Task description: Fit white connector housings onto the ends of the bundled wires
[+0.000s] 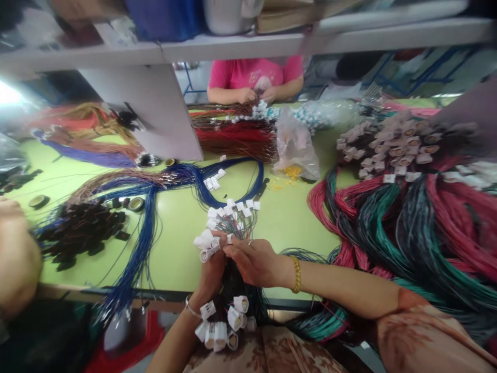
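Note:
My left hand (213,274) is closed round a bundle of thin dark wires (230,280) at the front edge of the table. Small white connectors (233,208) fan out from the bundle beyond my hands. Larger white connectors (209,247) stick out beside my left fingers, and several more white plugs (217,334) hang below, near my lap. My right hand (259,261) pinches one small white connector (229,239) between thumb and fingers, right against the left hand. The left fingertips are partly hidden.
Black connectors (83,228) and blue wires (145,233) lie to the left. Red, green and black wire bundles (388,217) with white plugs (404,137) fill the right. A plastic bag (297,142) with yellow bits stands behind. Another person's hand (17,254) shows far left; a person in pink (254,77) sits opposite.

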{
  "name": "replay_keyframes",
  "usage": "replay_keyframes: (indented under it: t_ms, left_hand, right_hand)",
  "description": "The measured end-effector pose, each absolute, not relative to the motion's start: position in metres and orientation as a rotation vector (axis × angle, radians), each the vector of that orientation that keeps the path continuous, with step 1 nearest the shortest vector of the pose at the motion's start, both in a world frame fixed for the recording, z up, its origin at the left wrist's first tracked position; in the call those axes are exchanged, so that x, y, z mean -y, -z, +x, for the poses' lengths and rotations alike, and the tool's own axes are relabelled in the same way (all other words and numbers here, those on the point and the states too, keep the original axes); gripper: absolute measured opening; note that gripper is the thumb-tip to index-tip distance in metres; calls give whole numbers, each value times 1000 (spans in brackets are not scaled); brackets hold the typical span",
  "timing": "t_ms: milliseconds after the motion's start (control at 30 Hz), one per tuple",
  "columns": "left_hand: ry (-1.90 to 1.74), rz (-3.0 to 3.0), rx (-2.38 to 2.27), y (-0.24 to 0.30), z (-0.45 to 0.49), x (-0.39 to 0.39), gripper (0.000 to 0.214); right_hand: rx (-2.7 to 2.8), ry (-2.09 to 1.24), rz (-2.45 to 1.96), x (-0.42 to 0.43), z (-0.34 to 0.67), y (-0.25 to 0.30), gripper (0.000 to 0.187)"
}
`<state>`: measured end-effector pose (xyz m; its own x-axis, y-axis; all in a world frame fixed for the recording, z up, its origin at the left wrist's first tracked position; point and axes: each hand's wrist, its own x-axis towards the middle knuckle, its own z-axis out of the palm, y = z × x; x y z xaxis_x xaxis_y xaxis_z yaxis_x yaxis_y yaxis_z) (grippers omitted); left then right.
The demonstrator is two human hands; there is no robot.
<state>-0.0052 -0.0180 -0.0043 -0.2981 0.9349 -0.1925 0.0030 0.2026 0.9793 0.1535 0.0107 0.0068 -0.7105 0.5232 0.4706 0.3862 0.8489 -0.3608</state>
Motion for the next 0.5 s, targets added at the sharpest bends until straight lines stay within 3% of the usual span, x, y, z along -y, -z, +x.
replay_keyframes:
  t_ms: [100,300,400,500]
  left_hand:
    - [-1174,1165,-1567,-1,-5,13,23]
    - [-1225,1263,-1507,-16,0,12,24]
    - [-1111,1122,-1367,-16,-1,17,37]
    - [-1080,1080,-1288,-14,1,18,38]
  right_hand:
    - [2236,-513,-845,-26,160,-21,17]
    - [2365,-1223,-881,-82,201,-44,20]
    - [2165,-767,-1613,-116,237,-41,13]
    - [1917,-462,-1995,-141,272,-29,21]
